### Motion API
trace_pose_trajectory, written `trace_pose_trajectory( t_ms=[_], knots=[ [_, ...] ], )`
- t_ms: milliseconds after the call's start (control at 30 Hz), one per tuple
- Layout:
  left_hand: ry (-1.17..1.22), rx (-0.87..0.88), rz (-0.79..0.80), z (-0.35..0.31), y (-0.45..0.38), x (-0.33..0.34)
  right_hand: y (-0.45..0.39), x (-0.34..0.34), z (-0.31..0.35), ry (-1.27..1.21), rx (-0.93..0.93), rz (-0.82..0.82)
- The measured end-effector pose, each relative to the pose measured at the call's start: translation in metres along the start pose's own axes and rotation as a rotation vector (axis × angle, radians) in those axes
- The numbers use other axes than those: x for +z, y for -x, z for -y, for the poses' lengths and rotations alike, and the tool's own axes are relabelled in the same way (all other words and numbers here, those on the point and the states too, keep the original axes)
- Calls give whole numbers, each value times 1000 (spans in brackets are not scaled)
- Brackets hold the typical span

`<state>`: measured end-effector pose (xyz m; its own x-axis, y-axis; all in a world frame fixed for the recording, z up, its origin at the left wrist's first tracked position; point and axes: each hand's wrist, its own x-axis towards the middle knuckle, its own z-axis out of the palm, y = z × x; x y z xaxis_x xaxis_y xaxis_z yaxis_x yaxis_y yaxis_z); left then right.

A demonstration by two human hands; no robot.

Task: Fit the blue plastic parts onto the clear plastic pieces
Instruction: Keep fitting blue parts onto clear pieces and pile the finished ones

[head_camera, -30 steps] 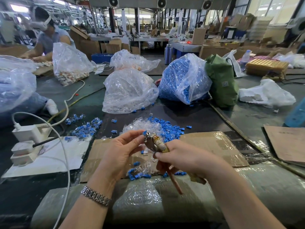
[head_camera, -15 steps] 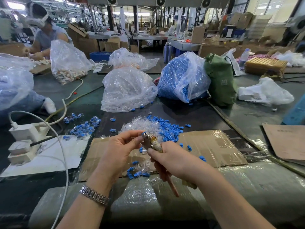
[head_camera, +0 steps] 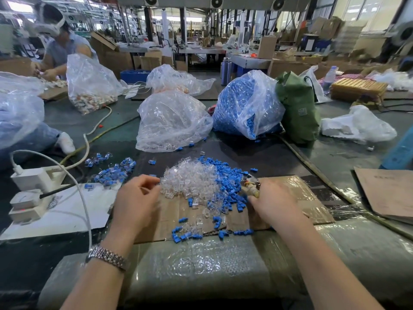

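Both hands dropped apart | clear pile [head_camera: 190, 180] between | right hand [head_camera: 277, 206] maybe gripping tool [head_camera: 252, 186]

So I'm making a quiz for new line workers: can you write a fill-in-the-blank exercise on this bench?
1. The right hand grips a small ____.
2. The left hand reaches the heap of ____ pieces.
3. The loose blue parts lie to the ____ of that heap.
4. The left wrist wears a metal ____.

Missing words: tool; clear; right; watch
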<state>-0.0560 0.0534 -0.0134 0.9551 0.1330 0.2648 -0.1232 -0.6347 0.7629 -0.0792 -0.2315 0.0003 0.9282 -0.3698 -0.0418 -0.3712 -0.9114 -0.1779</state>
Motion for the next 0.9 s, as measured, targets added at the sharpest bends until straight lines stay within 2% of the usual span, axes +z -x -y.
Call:
trace_pose_trajectory(
  t_ms=[133,233,367,500,633,767,900],
  knots=[
    [-71,224,268,-22,16,21,-3,15,4,61,17,8],
    [-180,277,351,-24,16,37,-3,18,5,102,-11,-10],
    [-270,322,337,-24,15,47,3,14,4,68,-32,-21],
    [-320,338,281,-24,14,52,15,2,7,-26,-206,-146],
    [-296,297,254,-23,15,54,26,1,14,-20,-351,-38],
    [-253,291,256,-19,16,49,26,9,18,81,-381,-58],
    [-313,332,282,-15,17,49,26,9,20,37,-380,-67]
  ],
)
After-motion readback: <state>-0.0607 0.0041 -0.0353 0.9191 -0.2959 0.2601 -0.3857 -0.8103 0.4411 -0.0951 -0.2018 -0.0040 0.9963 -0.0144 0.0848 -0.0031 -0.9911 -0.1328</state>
